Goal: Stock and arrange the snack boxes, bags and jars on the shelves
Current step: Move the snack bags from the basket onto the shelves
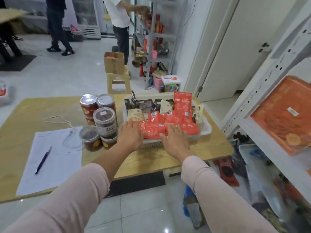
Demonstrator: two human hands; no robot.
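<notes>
A white plastic basket (206, 131) stands on the wooden table (151, 158), filled with red snack bags (183, 106) and darker brown and beige bags (144, 105). My left hand (131, 135) lies flat, fingers straight, on the near left red bags. My right hand (174, 137) lies flat on the red bags beside it, over the basket's near rim. Several clear jars with dark contents (105, 121) are stacked just left of the basket. A large orange box (284, 115) leans on the white shelf unit (262, 81) at the right.
A sheet of paper (55, 158) with a pen (43, 160) lies on the table's left part. A cardboard box (114, 62) sits on a stool beyond the table. A person in a white shirt (117, 12) stands at a far shelf rack. Bags lie on the low shelf at right.
</notes>
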